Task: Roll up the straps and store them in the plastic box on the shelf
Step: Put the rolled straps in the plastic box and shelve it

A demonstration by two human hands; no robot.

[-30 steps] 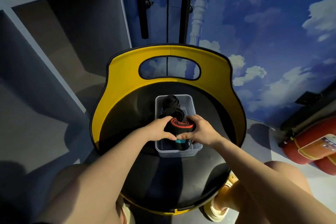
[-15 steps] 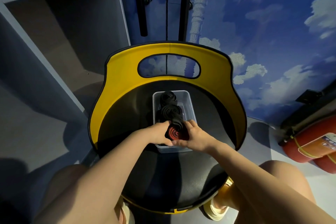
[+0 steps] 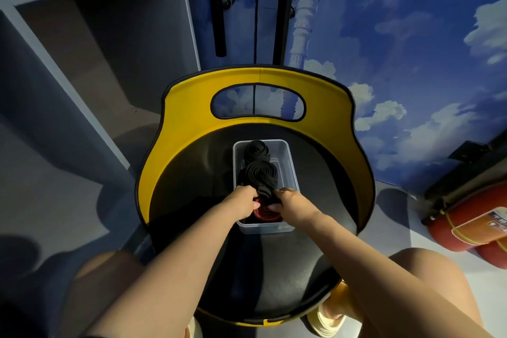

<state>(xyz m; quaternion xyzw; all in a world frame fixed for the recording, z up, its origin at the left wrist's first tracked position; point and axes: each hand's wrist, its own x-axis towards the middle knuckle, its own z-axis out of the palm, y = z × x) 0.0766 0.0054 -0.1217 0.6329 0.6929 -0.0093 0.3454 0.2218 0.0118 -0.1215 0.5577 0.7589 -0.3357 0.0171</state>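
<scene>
Box (image 3: 291, 170): clear plastic, rectangular, standing on the black seat of a chair (image 3: 186, 123) with a yellow curved back and an oval cut-out handle. You have it straight in front of you, long side running away from you.

Contents: two black rolled straps (image 3: 258, 166) filling the far and middle parts of the box, one behind the other. A third roll, the red-and-black strap (image 3: 265, 214), sits at the near end, its red spiral face turned up.

Your left hand (image 3: 242, 202): at the box's near-left edge, fingers curled round the left side of the red-and-black strap. Your right hand (image 3: 289, 202): opposite it, fingers curled round the right side of the same roll. Both hands hold it down inside the box.

Surroundings: grey shelf unit (image 3: 90, 44) to your left; sky-painted wall behind; red fire extinguishers (image 3: 472, 223) on the floor at your right.
</scene>
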